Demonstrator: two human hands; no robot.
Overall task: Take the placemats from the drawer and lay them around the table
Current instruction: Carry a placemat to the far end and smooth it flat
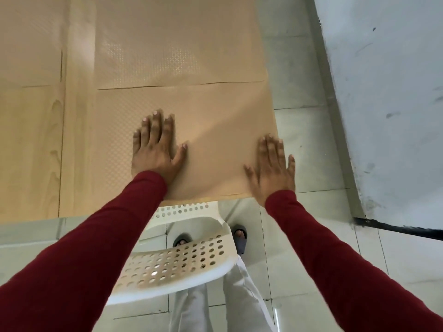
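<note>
A beige textured placemat [211, 116] lies flat at the near right corner of the light wooden table [76, 140]. My left hand [155, 147] presses flat on its left part, fingers spread. My right hand [273, 168] lies flat on its right near corner, at the table's edge, slightly blurred. A second beige placemat [177, 44] lies just beyond the first one, edge to edge. Further mats [31, 39] lie on the left side of the table. No drawer is in view.
A white perforated plastic chair [177, 259] stands under the table's near edge, between me and the table. My sandalled feet [239, 238] stand on the pale tiled floor [311, 236]. A scuffed white wall [388, 92] rises at the right.
</note>
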